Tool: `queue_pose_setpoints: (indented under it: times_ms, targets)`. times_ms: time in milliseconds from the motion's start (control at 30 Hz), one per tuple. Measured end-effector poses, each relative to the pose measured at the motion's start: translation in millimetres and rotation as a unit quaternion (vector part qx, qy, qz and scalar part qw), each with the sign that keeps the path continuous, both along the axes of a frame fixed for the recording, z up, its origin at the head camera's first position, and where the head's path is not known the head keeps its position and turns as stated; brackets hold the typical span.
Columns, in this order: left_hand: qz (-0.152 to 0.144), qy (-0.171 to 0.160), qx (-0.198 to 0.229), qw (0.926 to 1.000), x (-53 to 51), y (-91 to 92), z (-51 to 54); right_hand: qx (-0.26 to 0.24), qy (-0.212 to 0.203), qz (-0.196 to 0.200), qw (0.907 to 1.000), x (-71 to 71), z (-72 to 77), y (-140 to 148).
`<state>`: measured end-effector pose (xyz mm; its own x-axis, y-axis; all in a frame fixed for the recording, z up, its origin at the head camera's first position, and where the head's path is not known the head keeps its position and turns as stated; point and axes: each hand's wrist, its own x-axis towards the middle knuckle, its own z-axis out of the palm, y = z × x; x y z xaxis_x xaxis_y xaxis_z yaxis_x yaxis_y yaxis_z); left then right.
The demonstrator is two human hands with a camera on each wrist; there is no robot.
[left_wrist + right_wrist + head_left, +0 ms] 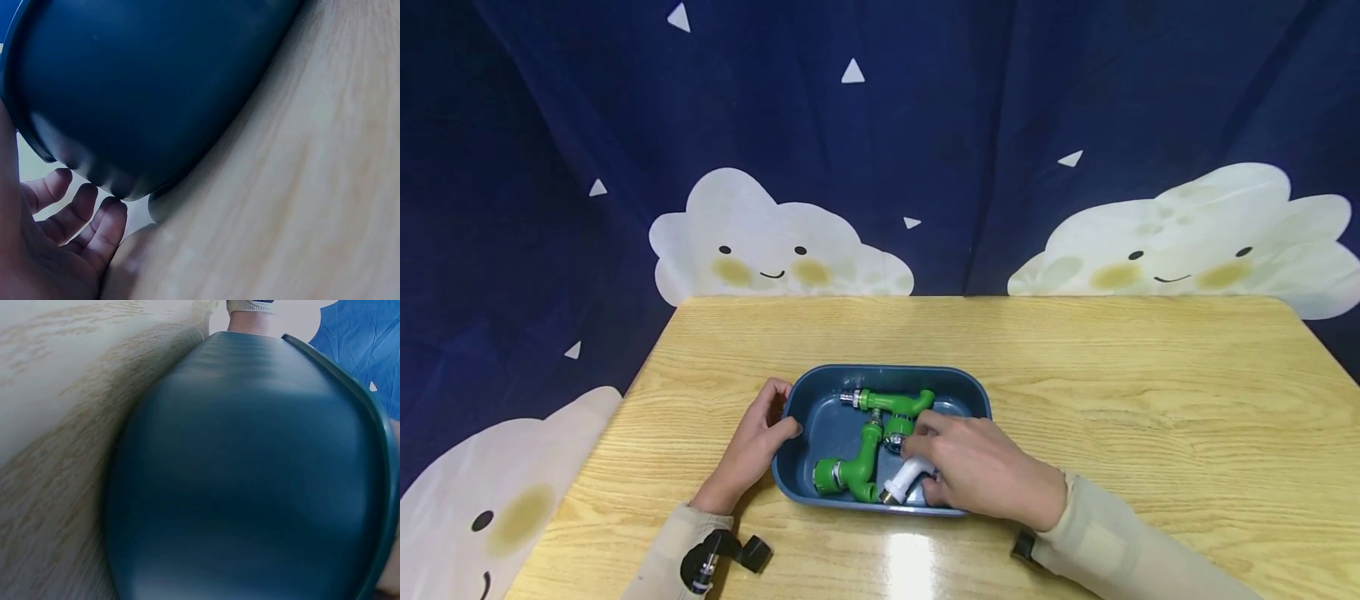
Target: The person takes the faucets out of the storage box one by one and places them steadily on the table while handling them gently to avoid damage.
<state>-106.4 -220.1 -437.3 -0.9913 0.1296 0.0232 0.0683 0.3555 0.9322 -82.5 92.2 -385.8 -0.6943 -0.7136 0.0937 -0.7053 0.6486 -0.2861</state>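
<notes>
A dark blue plastic basin stands on the table, holding two green taps and a white one. The upper green tap lies crosswise; the lower green tap lies at the left front. My left hand holds the basin's left end, thumb over the rim. Its curled fingers are against or close beside the outer wall in the left wrist view. Reaching inside at the right, my right hand grips the white tap, partly hidden by the fingers. The basin's outer wall hides that hand's fingers in the right wrist view.
The wooden table extends to both sides and behind the basin. A dark blue curtain with white clouds and triangles hangs along the table's far edge. Black straps sit at the wrists.
</notes>
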Motion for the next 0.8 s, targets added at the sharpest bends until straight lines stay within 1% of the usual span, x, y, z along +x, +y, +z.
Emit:
queue_pose_setpoints:
  times_ms: [400, 800]
  targets:
    - [-0.003, 0.001, 0.007, 1.0, -1.0, -0.4, -2.0, -0.01, 0.015, 0.004, 0.9998, 0.2, -1.0, 1.3]
    - [-0.006, 0.007, -0.001, 1.0, -1.1, -1.5, -3.6, -0.016, 0.021, 0.011, 0.9996, 0.7, -0.2, 2.0]
